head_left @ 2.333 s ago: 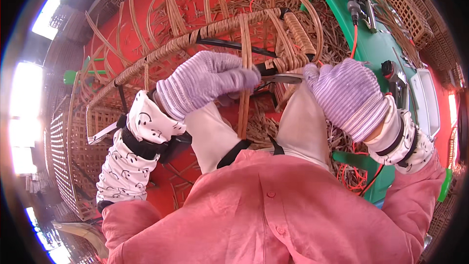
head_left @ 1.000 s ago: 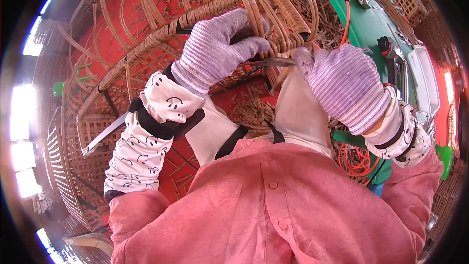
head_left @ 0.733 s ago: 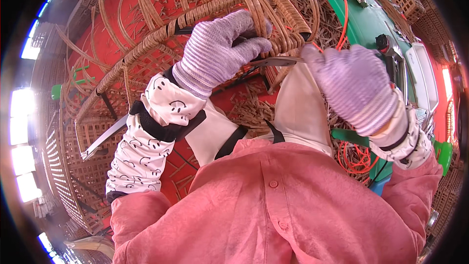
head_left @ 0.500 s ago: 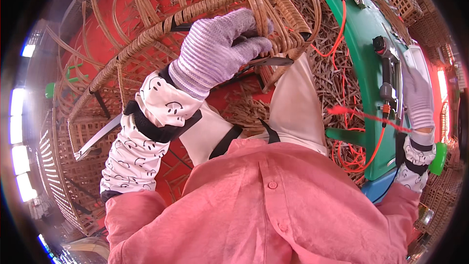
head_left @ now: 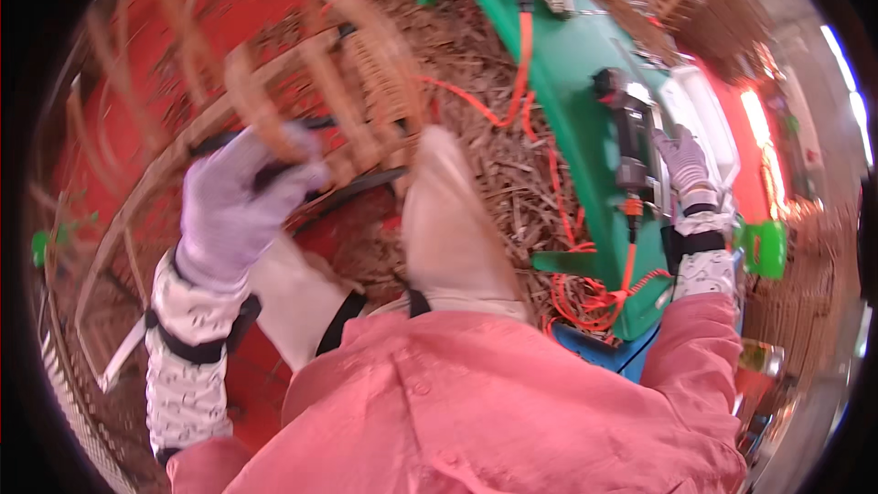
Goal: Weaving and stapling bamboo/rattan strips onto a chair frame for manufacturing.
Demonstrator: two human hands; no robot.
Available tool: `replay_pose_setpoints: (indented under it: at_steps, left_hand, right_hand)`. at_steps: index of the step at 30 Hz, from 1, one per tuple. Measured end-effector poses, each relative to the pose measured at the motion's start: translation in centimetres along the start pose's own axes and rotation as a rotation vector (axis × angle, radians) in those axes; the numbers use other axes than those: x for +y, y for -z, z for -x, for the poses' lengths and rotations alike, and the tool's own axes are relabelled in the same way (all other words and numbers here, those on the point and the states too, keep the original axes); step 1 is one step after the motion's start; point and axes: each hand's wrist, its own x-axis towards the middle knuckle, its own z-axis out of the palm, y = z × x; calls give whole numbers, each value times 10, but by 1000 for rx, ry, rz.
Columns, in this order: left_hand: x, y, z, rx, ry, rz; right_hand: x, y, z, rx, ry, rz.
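Rattan strip (head_left: 251, 99) arches down into the left hand (head_left: 236, 199).

Light is bright; motion blur smears the rattan strips (head_left: 249, 102) left of the green bench (head_left: 572, 119), white glare streaks right of it, and fisheye distortion bends outer edges.
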Motion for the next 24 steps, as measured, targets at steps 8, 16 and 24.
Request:
replay_pose_setpoints:
  at_steps: [8, 16, 24]
  left_hand:
    - [2, 5, -11, -91, 55, 18]
    - [-10, 13, -6, -73, -34, -73]
    - [-17, 7, -15, -119, -105, 71]
  right_hand:
    - [-8, -61, -59, -126, 10, -166]
    - [-91, 90, 93, -308, 287, -1170]
    - [-149, 71, 233, -502, 311, -1046]
